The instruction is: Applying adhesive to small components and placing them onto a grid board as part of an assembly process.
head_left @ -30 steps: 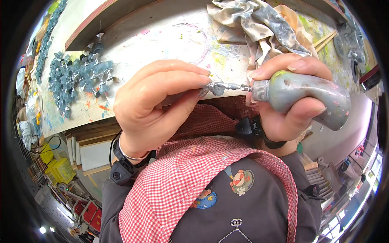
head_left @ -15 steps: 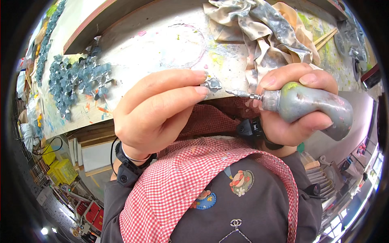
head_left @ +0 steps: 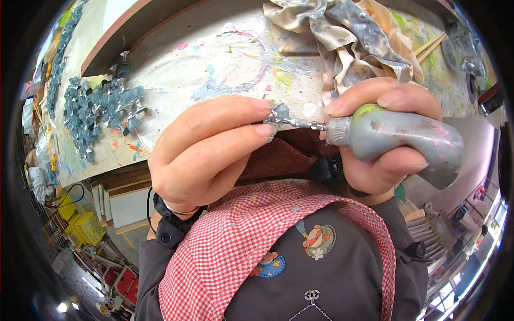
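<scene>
One small grey-blue piece [head_left: 281, 112], glossy in parts, is held just above the table's near edge, about midway along it. It is pinched narrowly between the fingertips of the left hand [head_left: 201, 152], by which part of it is hidden; the thumb cannot be made out. The nozzle [head_left: 310, 125] of one grey bottle [head_left: 399, 134] is pointed at the piece from the right. The two overlap in the view, and whether they are touching cannot be told. The bottle is held tilted, nearly on its side, beyond the near edge, its body gripped between the thumb and fingers of the right hand [head_left: 369, 170]; its middle is crossed by the thumb. One black device is worn on each wrist, the right one [head_left: 324, 170] being partly hidden in shadow.

On the table [head_left: 166, 88], toward its left end, a heap [head_left: 101, 112] of similar pieces is spread, too tangled to be counted. A blue-grey strip [head_left: 56, 77] is seen farther left, blurred by the lens rim. One wooden ledge [head_left: 115, 36] is set along the far edge, its top cut off. One stained, crumpled cloth [head_left: 348, 35] is laid from the far edge toward the near one, right of the middle. Two sticks [head_left: 431, 49] are placed just beside it, their lower ends hidden. Dark objects [head_left: 465, 51] at the right end are hard to make out.
</scene>
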`<move>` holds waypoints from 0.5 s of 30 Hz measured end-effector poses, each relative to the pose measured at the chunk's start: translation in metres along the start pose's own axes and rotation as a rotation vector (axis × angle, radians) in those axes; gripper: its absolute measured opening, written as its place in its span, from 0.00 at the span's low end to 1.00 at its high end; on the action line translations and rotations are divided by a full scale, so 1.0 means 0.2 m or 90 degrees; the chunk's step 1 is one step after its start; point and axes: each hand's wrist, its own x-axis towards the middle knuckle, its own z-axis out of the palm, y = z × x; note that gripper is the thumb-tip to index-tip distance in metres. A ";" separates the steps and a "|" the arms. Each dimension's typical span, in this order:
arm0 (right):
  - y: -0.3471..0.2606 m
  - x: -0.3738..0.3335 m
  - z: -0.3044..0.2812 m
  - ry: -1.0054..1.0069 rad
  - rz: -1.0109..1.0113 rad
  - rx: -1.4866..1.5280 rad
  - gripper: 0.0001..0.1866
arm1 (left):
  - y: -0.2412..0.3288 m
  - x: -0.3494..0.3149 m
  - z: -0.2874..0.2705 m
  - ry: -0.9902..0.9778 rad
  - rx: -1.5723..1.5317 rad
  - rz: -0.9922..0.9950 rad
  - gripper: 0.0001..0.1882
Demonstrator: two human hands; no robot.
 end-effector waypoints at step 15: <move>0.07 0.00 -0.03 -0.015 -0.104 0.071 0.30 | 0.00 0.00 0.01 0.007 0.003 0.010 0.13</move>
